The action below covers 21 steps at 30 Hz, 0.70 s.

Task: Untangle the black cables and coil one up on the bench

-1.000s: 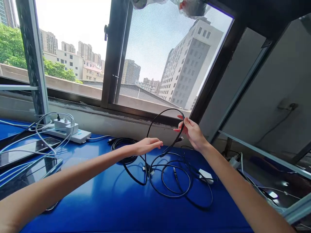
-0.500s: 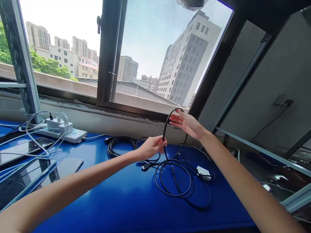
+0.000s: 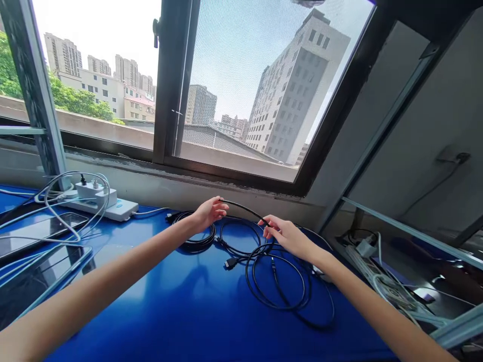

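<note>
A length of black cable (image 3: pixel 243 206) arches above the blue table between my two hands. My left hand (image 3: pixel 210 213) pinches its left part between thumb and fingers. Farther right, my right hand (image 3: pixel 284 232) has its fingers closed on the same cable. Below the right hand lie loose loops of black cable (image 3: pixel 277 305), with an HDMI plug (image 3: pixel 230 263) at their left side. Behind my left hand rests a tighter coil of black cable (image 3: pixel 196 246), partly covered by that hand. A white adapter (image 3: pixel 320 271) is mostly hidden by my right wrist.
At the left, a white power strip (image 3: pixel 123 210) carries plugged-in chargers and tangled leads. Several phones or tablets, including a dark-screened tablet (image 3: pixel 45 279), lie in front of it. The window (image 3: pixel 226 166) stands behind the table, and a metal frame (image 3: pixel 400 229) borders the right side.
My left hand has moved left and slightly up with the cable. My right hand has come down, and its spread fingers have closed on the cable. The upright loop is now a flatter arch.
</note>
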Each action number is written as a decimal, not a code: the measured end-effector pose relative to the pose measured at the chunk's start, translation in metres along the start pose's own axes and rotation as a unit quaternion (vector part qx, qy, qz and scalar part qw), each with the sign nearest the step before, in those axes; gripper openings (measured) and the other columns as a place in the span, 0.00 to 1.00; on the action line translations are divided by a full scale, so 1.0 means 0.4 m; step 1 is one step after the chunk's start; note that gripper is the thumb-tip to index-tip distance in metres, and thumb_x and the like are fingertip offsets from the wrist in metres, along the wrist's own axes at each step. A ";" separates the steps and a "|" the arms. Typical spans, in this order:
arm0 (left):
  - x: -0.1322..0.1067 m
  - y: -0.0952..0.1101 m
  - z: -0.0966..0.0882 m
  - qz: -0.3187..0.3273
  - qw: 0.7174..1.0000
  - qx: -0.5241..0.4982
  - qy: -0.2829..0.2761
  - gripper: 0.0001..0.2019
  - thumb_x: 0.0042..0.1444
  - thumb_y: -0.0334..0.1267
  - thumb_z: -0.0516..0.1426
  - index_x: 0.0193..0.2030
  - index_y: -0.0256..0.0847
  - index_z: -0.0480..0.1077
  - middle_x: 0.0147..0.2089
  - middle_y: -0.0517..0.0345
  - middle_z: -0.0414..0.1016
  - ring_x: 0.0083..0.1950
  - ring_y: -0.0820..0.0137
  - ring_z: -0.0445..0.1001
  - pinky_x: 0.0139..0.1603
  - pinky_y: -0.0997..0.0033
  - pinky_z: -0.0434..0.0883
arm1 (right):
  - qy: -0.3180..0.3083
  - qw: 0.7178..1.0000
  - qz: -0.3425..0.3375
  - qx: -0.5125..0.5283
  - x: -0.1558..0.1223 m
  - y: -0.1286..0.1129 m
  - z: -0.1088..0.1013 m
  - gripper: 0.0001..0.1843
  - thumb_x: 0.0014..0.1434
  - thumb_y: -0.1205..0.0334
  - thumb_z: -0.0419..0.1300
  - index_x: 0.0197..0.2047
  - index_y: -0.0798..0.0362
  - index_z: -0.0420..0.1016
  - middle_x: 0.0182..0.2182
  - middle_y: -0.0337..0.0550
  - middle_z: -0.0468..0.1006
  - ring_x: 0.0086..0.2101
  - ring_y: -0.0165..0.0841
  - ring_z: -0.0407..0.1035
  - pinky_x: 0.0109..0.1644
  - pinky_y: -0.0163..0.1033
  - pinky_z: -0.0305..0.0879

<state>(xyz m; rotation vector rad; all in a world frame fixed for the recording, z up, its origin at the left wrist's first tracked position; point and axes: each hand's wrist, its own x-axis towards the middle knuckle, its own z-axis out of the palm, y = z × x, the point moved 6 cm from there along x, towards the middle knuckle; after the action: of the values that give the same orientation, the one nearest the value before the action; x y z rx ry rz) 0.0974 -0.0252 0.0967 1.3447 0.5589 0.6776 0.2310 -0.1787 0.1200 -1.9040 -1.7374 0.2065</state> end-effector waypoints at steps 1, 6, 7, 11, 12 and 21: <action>-0.001 -0.003 -0.012 -0.005 1.000 0.015 0.006 0.15 0.58 0.49 0.51 0.26 0.41 0.60 0.23 0.60 0.69 0.23 0.74 0.66 0.28 0.73 0.63 | 0.037 0.999 -0.002 -0.014 0.010 -0.004 -0.025 0.16 0.60 0.61 0.48 0.45 0.50 0.74 0.28 0.39 0.78 0.28 0.33 0.71 0.35 0.38 0.64; -0.014 0.012 -0.057 0.038 0.990 0.122 0.050 0.24 0.49 0.60 0.51 0.18 0.41 0.60 0.17 0.60 0.64 0.20 0.74 0.61 0.26 0.73 0.57 | 0.173 0.983 -0.015 -0.055 0.054 -0.049 -0.104 0.19 0.60 0.59 0.49 0.50 0.45 0.75 0.29 0.37 0.78 0.26 0.33 0.69 0.33 0.38 0.63; -0.019 0.021 -0.064 0.061 0.986 0.143 0.067 0.24 0.48 0.61 0.52 0.17 0.42 0.58 0.16 0.61 0.62 0.21 0.74 0.60 0.28 0.72 0.57 | 0.194 0.979 -0.017 -0.058 0.062 -0.059 -0.111 0.20 0.61 0.60 0.48 0.51 0.46 0.75 0.30 0.37 0.78 0.26 0.33 0.68 0.33 0.37 0.63; -0.051 0.072 -0.078 0.178 0.947 0.219 0.154 0.21 0.47 0.59 0.52 0.19 0.44 0.56 0.19 0.63 0.60 0.25 0.72 0.60 0.33 0.71 0.60 | 0.259 0.962 -0.024 -0.078 0.096 -0.084 -0.139 0.21 0.64 0.64 0.46 0.52 0.47 0.76 0.35 0.40 0.79 0.30 0.34 0.71 0.35 0.37 0.65; -0.062 0.088 -0.076 0.211 0.932 0.238 0.175 0.19 0.47 0.58 0.52 0.22 0.44 0.57 0.21 0.63 0.60 0.26 0.71 0.61 0.33 0.70 0.60 | 0.268 0.959 -0.026 -0.087 0.107 -0.086 -0.146 0.20 0.63 0.65 0.47 0.50 0.46 0.77 0.37 0.40 0.80 0.33 0.35 0.72 0.38 0.38 0.66; -0.070 0.079 -0.017 0.262 0.913 0.298 0.099 0.12 0.53 0.50 0.47 0.34 0.44 0.58 0.31 0.61 0.65 0.30 0.71 0.65 0.34 0.71 0.66 | 0.185 0.971 0.001 -0.155 0.132 -0.021 -0.090 0.22 0.59 0.78 0.48 0.38 0.48 0.80 0.46 0.41 0.79 0.51 0.36 0.70 0.54 0.41 0.66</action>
<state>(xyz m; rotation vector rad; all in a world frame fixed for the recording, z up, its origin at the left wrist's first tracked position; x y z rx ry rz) 0.0695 -0.0380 0.1265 2.0529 0.5959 1.1484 0.2486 -0.1384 0.1673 -1.9995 -1.5793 -0.4196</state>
